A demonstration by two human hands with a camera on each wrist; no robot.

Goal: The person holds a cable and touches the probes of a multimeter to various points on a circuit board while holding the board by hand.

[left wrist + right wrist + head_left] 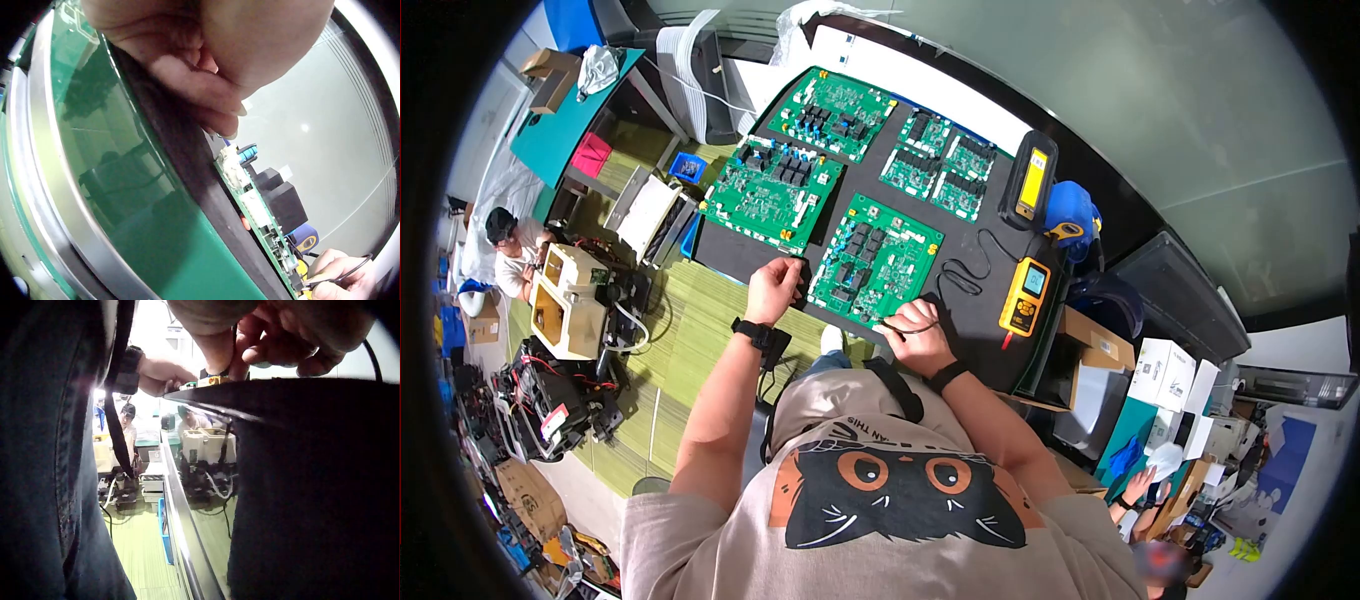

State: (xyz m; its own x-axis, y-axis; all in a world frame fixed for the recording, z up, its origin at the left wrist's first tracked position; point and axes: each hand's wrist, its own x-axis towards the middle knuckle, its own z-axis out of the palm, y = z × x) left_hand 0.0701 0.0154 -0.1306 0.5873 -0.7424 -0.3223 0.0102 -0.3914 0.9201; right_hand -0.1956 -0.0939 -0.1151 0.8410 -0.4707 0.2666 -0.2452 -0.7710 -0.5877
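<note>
A green circuit board (876,260) with black relays and white connectors lies on the dark mat in front of me. At its near right corner my right hand (918,340) pinches a thin black-corded probe (892,328) between thumb and fingers. The left wrist view shows the probe's cord (359,267) looping over that hand, its end at the board's edge. A yellow handheld meter (1026,296) with a lit display lies to the right, its black cord (962,276) coiled on the mat. My left hand (774,290) rests on the mat at the board's left, fingers loosely curled; nothing shows in them.
Two larger green boards, one far (832,112) and one left (770,195), lie on the mat. Several small boards (945,165) are grouped behind. A black case (1028,180) and blue-yellow tool (1072,215) stand back right; a cardboard box (1090,345) is beside the table.
</note>
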